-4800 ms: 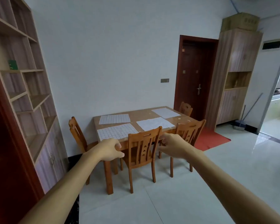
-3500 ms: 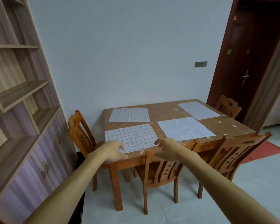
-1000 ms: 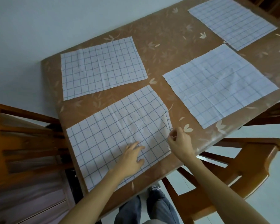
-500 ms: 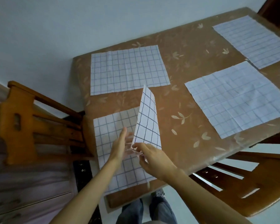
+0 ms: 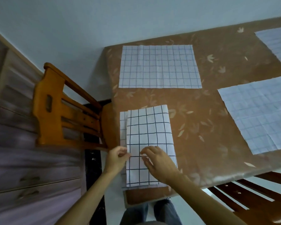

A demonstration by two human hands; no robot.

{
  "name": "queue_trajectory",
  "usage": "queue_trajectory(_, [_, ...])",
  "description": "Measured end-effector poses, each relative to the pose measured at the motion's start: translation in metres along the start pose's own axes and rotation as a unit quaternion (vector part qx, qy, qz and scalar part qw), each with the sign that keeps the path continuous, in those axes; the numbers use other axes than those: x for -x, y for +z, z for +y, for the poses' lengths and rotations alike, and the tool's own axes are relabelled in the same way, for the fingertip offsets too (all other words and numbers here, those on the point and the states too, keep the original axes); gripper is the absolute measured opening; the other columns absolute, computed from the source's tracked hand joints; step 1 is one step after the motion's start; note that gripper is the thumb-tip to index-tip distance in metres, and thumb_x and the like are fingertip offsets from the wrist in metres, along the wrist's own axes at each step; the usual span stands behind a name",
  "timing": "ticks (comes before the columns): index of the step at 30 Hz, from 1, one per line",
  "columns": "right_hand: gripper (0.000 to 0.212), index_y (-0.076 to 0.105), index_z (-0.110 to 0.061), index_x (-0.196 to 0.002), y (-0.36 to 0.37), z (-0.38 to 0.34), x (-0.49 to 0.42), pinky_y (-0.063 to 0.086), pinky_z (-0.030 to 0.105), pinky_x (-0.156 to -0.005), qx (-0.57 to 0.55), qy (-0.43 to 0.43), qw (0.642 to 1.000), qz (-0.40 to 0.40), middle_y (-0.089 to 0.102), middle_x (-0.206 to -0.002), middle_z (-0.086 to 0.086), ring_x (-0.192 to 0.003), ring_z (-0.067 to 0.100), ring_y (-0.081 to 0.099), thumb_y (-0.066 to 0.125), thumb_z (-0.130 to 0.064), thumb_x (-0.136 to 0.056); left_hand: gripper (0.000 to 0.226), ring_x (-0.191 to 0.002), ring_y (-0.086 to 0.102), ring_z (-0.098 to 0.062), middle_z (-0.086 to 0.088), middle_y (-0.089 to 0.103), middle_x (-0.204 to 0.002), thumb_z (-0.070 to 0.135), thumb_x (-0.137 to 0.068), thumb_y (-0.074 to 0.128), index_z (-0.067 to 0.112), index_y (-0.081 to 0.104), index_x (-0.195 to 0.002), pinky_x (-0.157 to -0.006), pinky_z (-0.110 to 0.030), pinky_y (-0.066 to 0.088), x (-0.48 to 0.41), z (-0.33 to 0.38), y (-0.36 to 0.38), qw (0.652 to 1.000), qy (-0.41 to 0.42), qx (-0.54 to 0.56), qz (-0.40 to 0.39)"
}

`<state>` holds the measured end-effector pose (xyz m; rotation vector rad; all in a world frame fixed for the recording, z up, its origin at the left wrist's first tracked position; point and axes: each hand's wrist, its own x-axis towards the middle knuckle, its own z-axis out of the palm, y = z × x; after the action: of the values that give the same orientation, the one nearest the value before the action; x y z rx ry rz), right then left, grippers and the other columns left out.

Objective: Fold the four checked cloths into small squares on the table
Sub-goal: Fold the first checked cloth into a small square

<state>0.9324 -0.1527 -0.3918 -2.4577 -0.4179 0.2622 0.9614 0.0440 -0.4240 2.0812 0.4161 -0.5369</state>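
A white cloth with dark checks (image 5: 148, 130) lies folded in half at the near left corner of the brown table (image 5: 193, 127); a strip of its lower layer shows along its left side. My left hand (image 5: 118, 158) pinches the cloth's left edge. My right hand (image 5: 159, 161) rests on top of the folded cloth with fingers spread. A second checked cloth (image 5: 159, 67) lies flat at the far left. A third (image 5: 258, 116) lies flat to the right, and a fourth (image 5: 277, 44) shows at the far right corner, cut by the frame.
A wooden chair (image 5: 66, 114) stands at the table's left end, with a cabinet (image 5: 23, 176) beyond it. Another chair (image 5: 258, 192) is tucked under the near right edge. A pale wall runs behind the table.
The right half of the near cloth, held upright half a second ago, now lies flat over the left half. My right hand went from pinching the corner to resting on top.
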Motion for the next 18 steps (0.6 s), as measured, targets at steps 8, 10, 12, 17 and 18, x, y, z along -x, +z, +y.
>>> queue_trajectory(8, [0.064,0.026,-0.017,-0.154,0.037,0.028,-0.015,0.002,0.041,-0.122,0.141,0.006,0.986,-0.093,0.004,-0.166,0.01,-0.153,0.027,-0.001,0.055,-0.021,-0.097,0.021,-0.095,0.065,-0.015,0.003,0.066,-0.097,0.015,-0.09,0.071,0.012,0.067,-0.111,-0.073,-0.016,0.046,-0.005,-0.029,-0.014,0.998,0.001,-0.062,0.024])
queue_trajectory(10, [0.072,0.016,-0.016,-0.157,0.045,0.029,-0.019,0.002,0.044,-0.123,0.159,0.003,0.981,-0.113,-0.003,-0.165,0.012,-0.152,0.028,-0.008,0.057,-0.024,-0.098,0.019,-0.094,0.067,-0.016,0.002,0.069,-0.097,0.017,-0.09,0.071,0.014,0.068,-0.108,-0.077,-0.021,0.05,-0.007,-0.033,-0.017,0.997,0.009,-0.072,0.024])
queue_trajectory(12, [0.076,0.008,-0.016,-0.158,0.05,0.029,-0.022,-0.003,0.042,-0.122,0.157,0.015,0.978,-0.135,-0.011,-0.165,0.011,-0.151,0.028,-0.014,0.055,-0.028,-0.099,0.021,-0.091,0.067,-0.013,0.004,0.07,-0.097,0.021,-0.091,0.071,0.018,0.066,-0.111,-0.077,-0.023,0.053,-0.008,-0.034,-0.02,0.994,0.024,-0.1,0.021])
queue_trajectory(17, [0.081,0.005,-0.02,-0.158,0.056,0.037,-0.018,0.001,0.045,-0.123,0.147,0.034,0.979,-0.136,-0.018,-0.162,0.007,-0.15,0.027,-0.016,0.057,-0.035,-0.098,0.036,-0.093,0.062,-0.011,0.003,0.063,-0.109,0.029,-0.092,0.069,0.019,0.059,-0.124,-0.068,-0.016,0.046,-0.017,-0.032,-0.024,0.97,0.118,-0.208,0.037])
queue_trajectory(18, [0.082,0.005,-0.021,-0.158,0.057,0.039,-0.018,0.001,0.045,-0.123,0.149,0.036,0.978,-0.139,-0.019,-0.162,0.006,-0.15,0.027,-0.016,0.057,-0.036,-0.097,0.037,-0.098,0.061,-0.013,0.001,0.061,-0.114,0.029,-0.092,0.068,0.018,0.058,-0.126,-0.07,-0.018,0.048,-0.02,-0.032,-0.023,0.96,0.144,-0.237,0.041])
